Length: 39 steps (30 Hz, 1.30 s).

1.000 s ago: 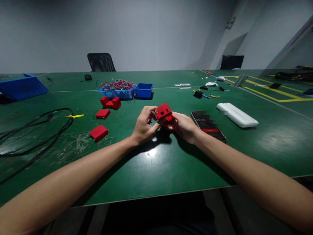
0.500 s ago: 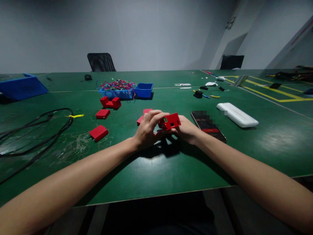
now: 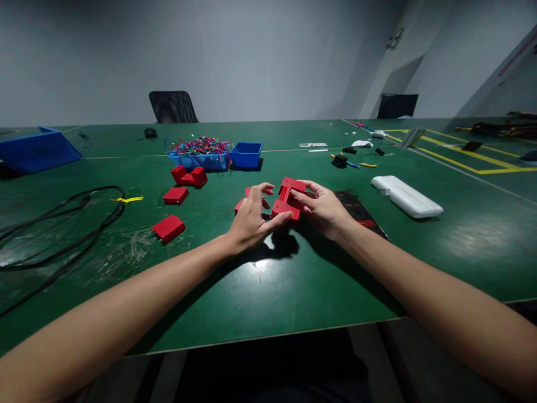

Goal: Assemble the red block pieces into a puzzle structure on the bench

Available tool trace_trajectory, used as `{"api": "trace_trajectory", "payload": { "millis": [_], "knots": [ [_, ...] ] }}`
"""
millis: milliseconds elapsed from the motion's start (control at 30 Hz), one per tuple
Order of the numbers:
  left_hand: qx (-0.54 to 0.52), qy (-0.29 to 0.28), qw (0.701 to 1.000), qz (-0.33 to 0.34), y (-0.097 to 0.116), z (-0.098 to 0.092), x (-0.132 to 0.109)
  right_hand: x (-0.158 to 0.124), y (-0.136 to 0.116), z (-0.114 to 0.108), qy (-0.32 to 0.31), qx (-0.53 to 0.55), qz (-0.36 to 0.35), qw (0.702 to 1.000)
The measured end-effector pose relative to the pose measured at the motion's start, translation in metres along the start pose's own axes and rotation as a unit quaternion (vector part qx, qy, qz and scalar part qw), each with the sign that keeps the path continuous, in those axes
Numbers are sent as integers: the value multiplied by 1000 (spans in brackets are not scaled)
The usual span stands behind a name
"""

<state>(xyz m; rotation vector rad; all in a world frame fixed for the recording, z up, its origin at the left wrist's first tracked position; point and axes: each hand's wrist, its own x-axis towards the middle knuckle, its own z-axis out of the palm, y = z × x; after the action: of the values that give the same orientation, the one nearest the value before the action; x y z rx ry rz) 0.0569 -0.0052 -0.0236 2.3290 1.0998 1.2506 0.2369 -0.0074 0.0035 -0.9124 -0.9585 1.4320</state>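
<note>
Green table (image 3: pixel 260 302), black cable (image 3: pixel 94 238), red blocks (image 3: pixel 169 228), phone (image 3: pixel 358 209)

The right of 2 hands (image 3: pixel 326 211) grips 1 red block (image 3: pixel 286 196), perhaps alone.

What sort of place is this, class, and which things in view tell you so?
Probably a workshop or electronics assembly room: a broad green worktable, a blue tray heaped with coloured wires, and a red slotted part in the person's right hand.

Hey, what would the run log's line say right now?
right hand: holding red block | left hand: open, thumb at block's edge | phone: on table, partly behind right hand
</note>
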Motion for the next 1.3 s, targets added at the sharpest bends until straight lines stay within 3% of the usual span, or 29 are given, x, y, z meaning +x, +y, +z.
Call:
{"api": "trace_trajectory", "payload": {
  "millis": [100,333,600,900,967,1167,1300],
  "knots": [
    [48,-54,997,-37,3,-1,2,1,-1,-1,15,10,-3,1000],
    [89,-110,990,-13,3,-1,3,1,-5,4,39,8,4,999],
    [97,-2,995,14,-1,1,1,1,-4,4,46,-28,6,999],
    [103,30,993,54,-3,-1,0,0,1,1,25,-74,10,997],
    [73,38,996,33,-1,-1,1,0,0,2,22,-64,6,998],
    [-105,47,987,-114,0,2,4,-5,-6,8,-6,-29,-15,999],
    [-86,14,990,-111,1,0,5,-6,-7,8,-1,-30,-39,999]
  ]
}}
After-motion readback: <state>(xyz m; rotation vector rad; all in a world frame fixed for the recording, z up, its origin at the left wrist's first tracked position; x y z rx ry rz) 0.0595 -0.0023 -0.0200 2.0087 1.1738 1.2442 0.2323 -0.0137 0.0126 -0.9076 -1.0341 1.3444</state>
